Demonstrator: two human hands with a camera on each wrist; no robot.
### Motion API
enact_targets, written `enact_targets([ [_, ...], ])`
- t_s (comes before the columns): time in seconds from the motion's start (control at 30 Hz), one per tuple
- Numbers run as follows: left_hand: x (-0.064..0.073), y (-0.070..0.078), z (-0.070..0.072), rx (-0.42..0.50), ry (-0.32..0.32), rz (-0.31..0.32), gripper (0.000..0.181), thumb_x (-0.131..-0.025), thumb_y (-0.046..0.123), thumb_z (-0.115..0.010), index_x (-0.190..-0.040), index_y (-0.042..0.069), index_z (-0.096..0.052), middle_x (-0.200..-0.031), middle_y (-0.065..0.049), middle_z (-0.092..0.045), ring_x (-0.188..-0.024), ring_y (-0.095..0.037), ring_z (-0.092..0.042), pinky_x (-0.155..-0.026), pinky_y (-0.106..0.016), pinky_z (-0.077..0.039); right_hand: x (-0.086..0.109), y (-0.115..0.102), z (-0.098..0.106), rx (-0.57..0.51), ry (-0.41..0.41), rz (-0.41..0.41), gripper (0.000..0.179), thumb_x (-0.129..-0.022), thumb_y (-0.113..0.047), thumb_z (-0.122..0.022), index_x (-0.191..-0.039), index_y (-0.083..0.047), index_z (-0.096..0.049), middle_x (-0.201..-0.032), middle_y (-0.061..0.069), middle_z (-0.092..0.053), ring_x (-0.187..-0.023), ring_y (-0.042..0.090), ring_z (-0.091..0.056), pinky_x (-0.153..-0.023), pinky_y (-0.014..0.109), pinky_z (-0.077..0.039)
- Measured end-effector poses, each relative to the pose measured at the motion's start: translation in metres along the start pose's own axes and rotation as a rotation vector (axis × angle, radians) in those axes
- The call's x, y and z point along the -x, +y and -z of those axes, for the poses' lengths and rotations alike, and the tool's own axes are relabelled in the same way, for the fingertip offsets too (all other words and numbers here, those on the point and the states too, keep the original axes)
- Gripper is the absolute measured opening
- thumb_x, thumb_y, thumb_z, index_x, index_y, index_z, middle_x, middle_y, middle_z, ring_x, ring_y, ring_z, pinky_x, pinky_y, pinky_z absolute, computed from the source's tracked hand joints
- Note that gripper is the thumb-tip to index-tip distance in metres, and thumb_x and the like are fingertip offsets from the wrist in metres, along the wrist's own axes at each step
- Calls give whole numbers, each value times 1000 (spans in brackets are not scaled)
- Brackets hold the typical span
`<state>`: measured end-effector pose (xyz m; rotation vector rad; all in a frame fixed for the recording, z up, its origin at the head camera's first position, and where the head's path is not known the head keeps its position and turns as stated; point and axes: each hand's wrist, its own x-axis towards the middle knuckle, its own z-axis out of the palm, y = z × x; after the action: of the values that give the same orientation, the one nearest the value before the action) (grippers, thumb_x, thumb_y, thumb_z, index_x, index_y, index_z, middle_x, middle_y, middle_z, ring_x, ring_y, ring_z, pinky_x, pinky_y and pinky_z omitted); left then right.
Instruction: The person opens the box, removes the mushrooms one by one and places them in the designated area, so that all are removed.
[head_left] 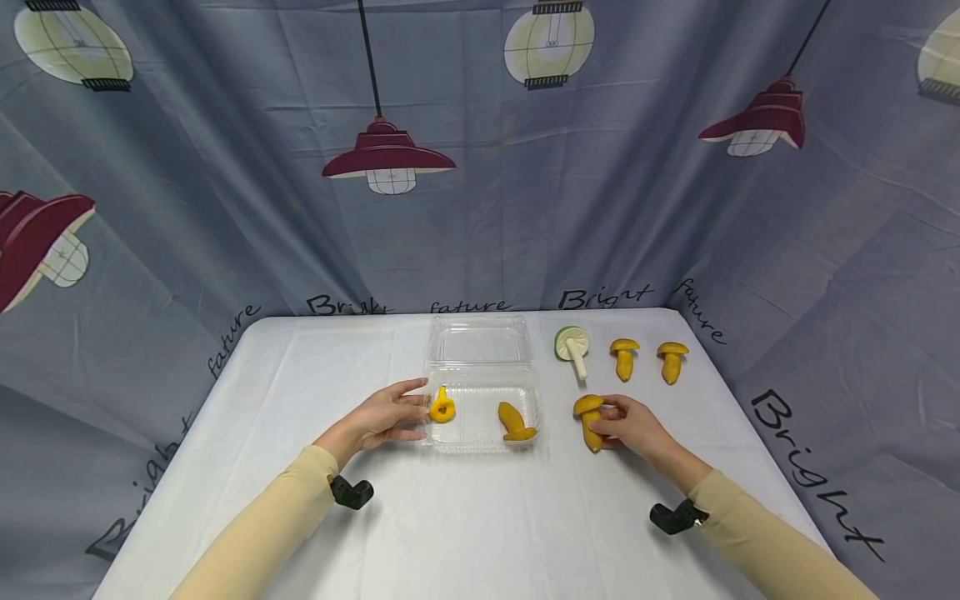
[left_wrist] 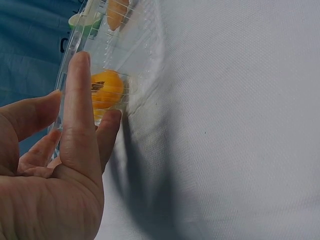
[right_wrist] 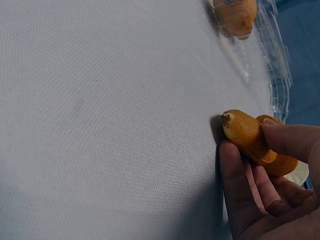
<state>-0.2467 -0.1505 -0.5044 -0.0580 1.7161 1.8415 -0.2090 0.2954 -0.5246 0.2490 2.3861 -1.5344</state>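
My right hand [head_left: 636,432] pinches a yellow-brown toy mushroom [head_left: 588,406] by its stem, close over the cloth right of the clear plastic box [head_left: 474,425]. In the right wrist view, the thumb lies on one side of that mushroom [right_wrist: 245,132] and the fingers on the other. My left hand [head_left: 386,417] is spread at the box's left wall, fingers fairly straight. Just inside that wall lies a bright yellow-orange piece [head_left: 442,408] with a round hollow and a short stem. Another yellow-brown mushroom [head_left: 513,421] lies at the box's right side, cap toward me.
The box's hinged lid [head_left: 480,342] lies opened toward the back. Behind my right hand are a green-and-white mushroom [head_left: 573,348] and two yellow-brown mushrooms, one left [head_left: 624,358] and one right [head_left: 672,361]. A patterned curtain [head_left: 480,225] hangs behind the white-covered table [head_left: 465,525].
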Motion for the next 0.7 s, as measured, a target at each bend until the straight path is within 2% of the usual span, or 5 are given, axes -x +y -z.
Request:
enact_targets([
  [0.37,2,1,-1,-14,-7,-4,73,-100,-3,-62,-162,16,-30,-162,-22,-32,-130,-37,-56,-84,-39,-63,-2,-1,-1,20,1,-6,69,-93,-14,-78,-150,4,-42,-113,17,-58,-89,23,-64,-75,36,-65],
  [0.7,1,1,-1,-6,-4,-9,72,-100,-5,-61,-162,15,-31,-162,-23,-32,-130,-37,-56,-84,-39,-63,-1,-5,-1,81,4,5,69,-93,-15,-78,-148,6,-41,-107,16,-60,-84,22,-64,-71,34,-64],
])
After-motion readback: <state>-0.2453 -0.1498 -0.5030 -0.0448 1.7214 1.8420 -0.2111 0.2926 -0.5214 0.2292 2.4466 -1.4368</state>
